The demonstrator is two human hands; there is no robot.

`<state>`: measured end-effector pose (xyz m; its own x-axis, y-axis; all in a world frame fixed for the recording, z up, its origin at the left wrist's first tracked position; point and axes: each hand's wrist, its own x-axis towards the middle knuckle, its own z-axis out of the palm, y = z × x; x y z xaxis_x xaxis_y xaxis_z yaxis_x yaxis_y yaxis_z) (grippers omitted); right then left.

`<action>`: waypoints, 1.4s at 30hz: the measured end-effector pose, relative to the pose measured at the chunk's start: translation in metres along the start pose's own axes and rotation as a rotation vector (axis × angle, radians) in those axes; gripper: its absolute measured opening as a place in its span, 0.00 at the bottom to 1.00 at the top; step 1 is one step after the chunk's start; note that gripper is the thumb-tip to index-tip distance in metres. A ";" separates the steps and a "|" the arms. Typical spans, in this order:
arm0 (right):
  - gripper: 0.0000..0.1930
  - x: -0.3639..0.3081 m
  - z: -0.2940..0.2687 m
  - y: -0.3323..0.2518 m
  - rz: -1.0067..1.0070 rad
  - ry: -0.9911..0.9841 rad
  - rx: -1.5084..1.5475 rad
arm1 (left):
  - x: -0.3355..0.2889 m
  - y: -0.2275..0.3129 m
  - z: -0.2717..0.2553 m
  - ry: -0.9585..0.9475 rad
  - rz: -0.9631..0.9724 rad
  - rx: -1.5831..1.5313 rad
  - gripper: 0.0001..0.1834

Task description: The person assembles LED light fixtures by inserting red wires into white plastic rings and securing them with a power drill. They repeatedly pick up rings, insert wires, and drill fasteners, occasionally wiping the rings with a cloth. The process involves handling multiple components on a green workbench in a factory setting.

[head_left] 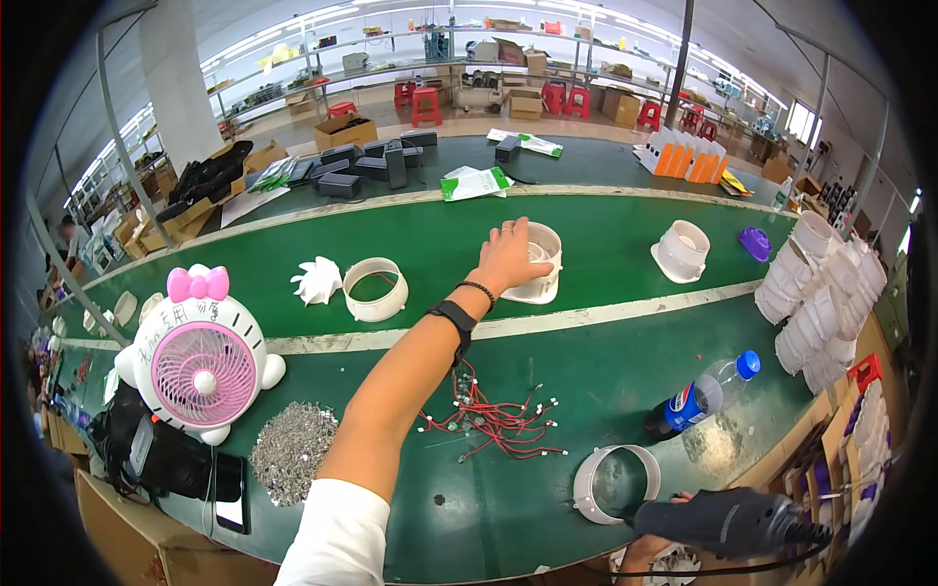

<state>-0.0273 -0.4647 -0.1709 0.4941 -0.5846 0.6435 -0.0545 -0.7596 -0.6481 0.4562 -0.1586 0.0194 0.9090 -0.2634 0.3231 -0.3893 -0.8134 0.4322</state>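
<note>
My left hand (pixel 508 259) reaches across to the green belt, its fingers closed on the rim of a white plastic fan housing (pixel 547 283). At the lower right, my right hand (pixel 653 542) is wrapped round a black electric screwdriver (pixel 738 521), mostly hidden behind it. The screwdriver's front end is beside a white plastic ring (pixel 586 488) on the green table. Red wires with small white connectors (pixel 498 420) lie in a tangle below my left forearm. To the left of that forearm is a heap of small metal screws (pixel 296 451).
A white and pink fan (pixel 200 376), a phone (pixel 232 493) and a cola bottle (pixel 699 398) stand or lie around. The belt carries a white fan blade (pixel 317 281), another ring (pixel 375 291), another housing (pixel 681 251) and a purple part (pixel 754 243). Stacked white housings (pixel 821 293) rise at right.
</note>
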 end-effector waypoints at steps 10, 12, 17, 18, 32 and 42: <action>0.21 0.017 -0.001 -0.049 0.070 0.098 -0.013 | 0.018 0.032 0.010 -0.066 -0.048 0.053 0.63; 0.20 0.018 -0.002 -0.053 0.077 0.071 -0.010 | 0.019 0.033 0.012 -0.071 -0.047 0.056 0.64; 0.20 0.022 -0.005 -0.052 0.051 -0.006 0.034 | 0.012 0.034 0.017 0.099 0.007 -0.017 0.64; 0.20 0.022 -0.002 -0.057 0.087 0.017 0.044 | 0.009 0.032 0.019 0.212 0.060 -0.010 0.64; 0.24 0.011 0.014 -0.033 0.035 0.126 0.016 | -0.078 -0.241 -0.133 -0.166 -0.761 0.280 0.56; 0.18 0.021 0.003 -0.022 -0.011 0.160 0.121 | -0.166 -0.042 -0.177 0.798 0.028 -0.473 0.43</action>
<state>-0.0133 -0.4598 -0.1439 0.3491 -0.6214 0.7014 0.0595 -0.7323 -0.6784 0.2955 0.0108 0.0969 0.5952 0.2981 0.7462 -0.5893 -0.4694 0.6576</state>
